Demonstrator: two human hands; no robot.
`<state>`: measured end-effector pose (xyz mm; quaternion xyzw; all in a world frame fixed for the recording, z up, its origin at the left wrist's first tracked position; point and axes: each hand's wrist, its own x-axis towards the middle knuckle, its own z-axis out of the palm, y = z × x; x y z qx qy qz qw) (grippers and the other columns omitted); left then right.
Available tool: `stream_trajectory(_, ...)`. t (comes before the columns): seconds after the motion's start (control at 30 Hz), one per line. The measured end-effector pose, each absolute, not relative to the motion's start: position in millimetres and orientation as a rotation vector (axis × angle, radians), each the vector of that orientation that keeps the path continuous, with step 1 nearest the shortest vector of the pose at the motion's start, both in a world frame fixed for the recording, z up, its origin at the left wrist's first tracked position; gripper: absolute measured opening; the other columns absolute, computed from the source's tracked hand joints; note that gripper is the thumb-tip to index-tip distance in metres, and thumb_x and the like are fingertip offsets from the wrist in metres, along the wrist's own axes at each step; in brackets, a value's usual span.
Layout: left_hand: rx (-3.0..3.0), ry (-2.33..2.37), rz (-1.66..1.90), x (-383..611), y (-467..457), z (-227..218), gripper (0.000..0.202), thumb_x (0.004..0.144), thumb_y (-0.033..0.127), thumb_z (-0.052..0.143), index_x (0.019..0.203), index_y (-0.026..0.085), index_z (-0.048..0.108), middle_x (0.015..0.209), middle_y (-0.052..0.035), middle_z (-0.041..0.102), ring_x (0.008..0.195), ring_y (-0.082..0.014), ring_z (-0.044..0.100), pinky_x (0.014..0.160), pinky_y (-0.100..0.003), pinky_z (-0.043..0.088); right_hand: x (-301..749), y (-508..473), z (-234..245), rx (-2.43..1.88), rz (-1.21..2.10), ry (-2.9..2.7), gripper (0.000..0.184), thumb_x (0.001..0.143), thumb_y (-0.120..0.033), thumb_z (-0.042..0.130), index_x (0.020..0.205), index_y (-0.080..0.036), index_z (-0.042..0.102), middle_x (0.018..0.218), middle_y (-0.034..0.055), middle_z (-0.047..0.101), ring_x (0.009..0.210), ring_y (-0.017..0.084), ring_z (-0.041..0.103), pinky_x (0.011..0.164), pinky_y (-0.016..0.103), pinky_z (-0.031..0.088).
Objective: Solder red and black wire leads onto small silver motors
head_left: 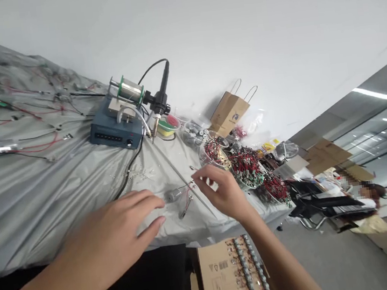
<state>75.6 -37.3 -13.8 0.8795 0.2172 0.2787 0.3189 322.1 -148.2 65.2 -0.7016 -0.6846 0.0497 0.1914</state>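
Note:
A small silver cylindrical motor (174, 195) with thin red and black wires lies on the grey sheet between my hands. My left hand (119, 227) hovers left of the motor, its thumb and fingers apart with nothing between them. On the other side, my right hand (220, 189) has thumb and index finger pinched together. A dark wire (185, 185) runs from the motor to those fingertips, and a tiny metal end shows just above them. Another small connector (183, 214) on the wires rests below the motor.
Behind stands a blue soldering station (116, 133) with a solder reel (131, 90) and a soldering iron (163, 90). Tubs of red and black wires (247, 166) line the right, near a paper bag (230, 112). Wired parts lie left. Below is a cardboard box (216, 274) bearing rows of small parts.

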Motion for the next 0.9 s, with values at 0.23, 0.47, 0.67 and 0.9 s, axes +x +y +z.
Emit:
stream_trajectory(0.23, 2.659, 0.687, 0.546, 136.0, -29.5, 7.9, 0.026, 0.103, 0.035, 0.054, 0.100, 0.021, 0.076, 0.106, -0.0122, 0.078, 0.099, -0.0378, 0.075, 0.073, -0.044, 0.053, 286.0, -197.9, 11.6, -2.113, 0.143, -1.646, 0.011, 0.101, -0.021, 0.066, 0.107, -0.021, 0.075, 0.081, 0.0005, 0.076, 0.068, 0.016, 0.069, 0.065, 0.027, 0.047)
stream_trajectory(0.47, 2.737, 0.629, 0.480, 149.9, -30.8, -7.2, 0.025, 0.098, 0.027, 0.054, 0.094, 0.019, 0.077, 0.102, -0.0159, 0.077, 0.100, -0.0380, 0.073, 0.081, -0.045, 0.052, 275.8, -193.6, -10.8, -2.081, 0.106, -1.514, 0.011, 0.100, -0.024, 0.068, 0.108, -0.023, 0.076, 0.095, 0.0036, 0.076, 0.083, 0.019, 0.071, 0.073, 0.028, 0.048)
stream_trajectory(0.67, 2.685, 0.666, 0.494, 142.9, -34.8, -20.2, 0.029, 0.104, 0.031, 0.047, 0.105, 0.019, 0.073, 0.109, -0.0149, 0.076, 0.104, -0.0371, 0.073, 0.086, -0.048, 0.052, 262.2, -191.7, -25.6, -2.008, 0.116, -1.379, 0.014, 0.097, -0.023, 0.068, 0.109, -0.024, 0.074, 0.106, 0.0049, 0.077, 0.089, 0.021, 0.073, 0.076, 0.030, 0.050)
stream_trajectory(0.9, 2.264, 0.737, 0.747, 125.6, -48.2, -33.3, 0.028, 0.104, 0.046, 0.054, 0.119, 0.026, 0.065, 0.122, -0.0091, 0.074, 0.103, -0.0309, 0.073, 0.085, -0.043, 0.053, 247.9, -188.8, -36.6, -1.735, 0.048, -0.980, 0.009, 0.094, -0.023, 0.067, 0.100, -0.022, 0.073, 0.092, 0.0016, 0.076, 0.060, 0.013, 0.060, 0.057, 0.025, 0.047)
